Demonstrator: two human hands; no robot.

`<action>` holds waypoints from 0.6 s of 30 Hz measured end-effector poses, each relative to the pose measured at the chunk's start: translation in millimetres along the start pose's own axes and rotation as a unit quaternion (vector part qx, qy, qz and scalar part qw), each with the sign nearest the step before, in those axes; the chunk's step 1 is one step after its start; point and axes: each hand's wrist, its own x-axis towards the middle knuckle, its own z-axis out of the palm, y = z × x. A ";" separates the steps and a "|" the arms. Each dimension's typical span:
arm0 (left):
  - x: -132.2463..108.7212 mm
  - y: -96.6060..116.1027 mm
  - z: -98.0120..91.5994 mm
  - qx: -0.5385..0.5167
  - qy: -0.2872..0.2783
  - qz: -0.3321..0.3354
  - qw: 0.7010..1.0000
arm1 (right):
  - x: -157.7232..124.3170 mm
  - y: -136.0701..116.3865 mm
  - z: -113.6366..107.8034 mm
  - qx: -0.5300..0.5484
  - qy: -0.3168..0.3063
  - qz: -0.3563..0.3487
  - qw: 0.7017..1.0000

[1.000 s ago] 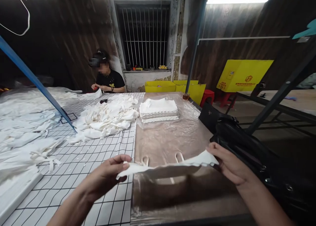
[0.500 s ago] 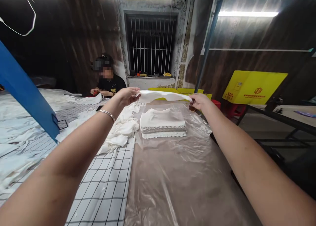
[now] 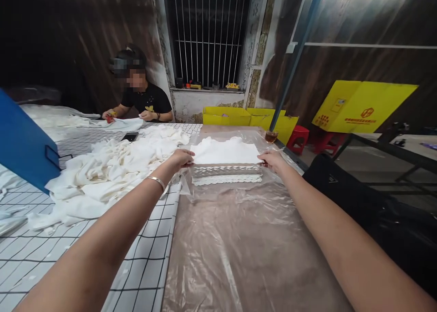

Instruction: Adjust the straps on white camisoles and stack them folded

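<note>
A white fabric piece [image 3: 225,152] is stretched between my two hands, lying over a neat stack of white pieces with wavy edges [image 3: 227,180]. My left hand [image 3: 182,158] pinches its near left corner. The near right corner is pinched by my right hand [image 3: 272,159]. Beneath the stack is a sheet of clear plastic [image 3: 246,216], spread over the brown table surface. Whether the far edge of the held piece lies fully flat on the stack, I cannot tell.
Loose white fabric pieces [image 3: 112,166] are heaped on the checked cloth [image 3: 143,257] to the left, near a phone [image 3: 130,136]. Across the table a person [image 3: 145,98] handles white fabric. A blue post [image 3: 27,139] rises at left; a black bag [image 3: 341,189] sits at right.
Both hands have come down and nearer, laying the raised fabric piece over the stack. My view has tilted downward, showing more of the heap at left and the bag at right.
</note>
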 end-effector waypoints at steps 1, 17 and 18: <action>-1.4 -0.9 0.3 0.020 0.009 0.007 1.000 | -1.9 -0.8 0.1 -0.013 0.006 -0.004 1.000; -81.9 -87.7 -116.9 0.404 0.268 0.088 0.870 | -234.0 105.5 -75.5 -0.112 -0.058 -0.229 0.965; -83.1 -90.8 -118.7 0.436 0.267 0.100 0.854 | -247.4 115.8 -85.3 -0.118 -0.039 -0.228 0.966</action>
